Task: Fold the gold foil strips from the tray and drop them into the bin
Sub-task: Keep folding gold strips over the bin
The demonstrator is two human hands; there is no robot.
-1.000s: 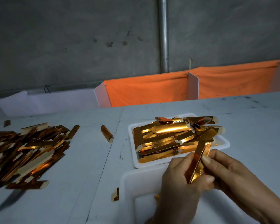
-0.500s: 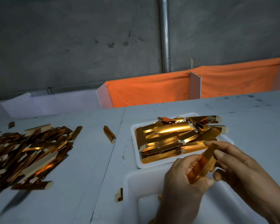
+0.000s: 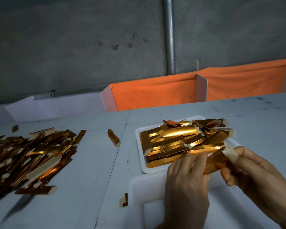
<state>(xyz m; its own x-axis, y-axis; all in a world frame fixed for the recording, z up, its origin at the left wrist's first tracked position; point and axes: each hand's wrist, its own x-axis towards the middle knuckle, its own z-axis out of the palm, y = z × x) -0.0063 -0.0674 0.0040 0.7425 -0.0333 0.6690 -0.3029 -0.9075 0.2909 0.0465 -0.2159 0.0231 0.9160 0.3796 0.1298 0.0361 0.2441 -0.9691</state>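
A white tray (image 3: 139, 134) on the table holds a heap of gold foil strips (image 3: 180, 139). In front of it stands a white bin (image 3: 139, 187), mostly covered by my hands. Over the bin's far edge, both hands hold one gold foil strip (image 3: 215, 161), which lies nearly level. My left hand (image 3: 186, 182) has its fingers over the strip's left part. My right hand (image 3: 254, 176) pinches the strip's right end between thumb and fingers. The picture is blurred around the hands.
A big pile of gold strips (image 3: 28, 156) covers the table's left side. Loose pieces lie between pile and tray (image 3: 113, 138) and left of the bin (image 3: 124, 199). An orange cloth barrier (image 3: 155, 91) with white dividers runs along the table's back.
The held strip has gone from steeply upright to nearly level. My left hand's fingers have spread over it, and my right hand has shifted to grip its right end.
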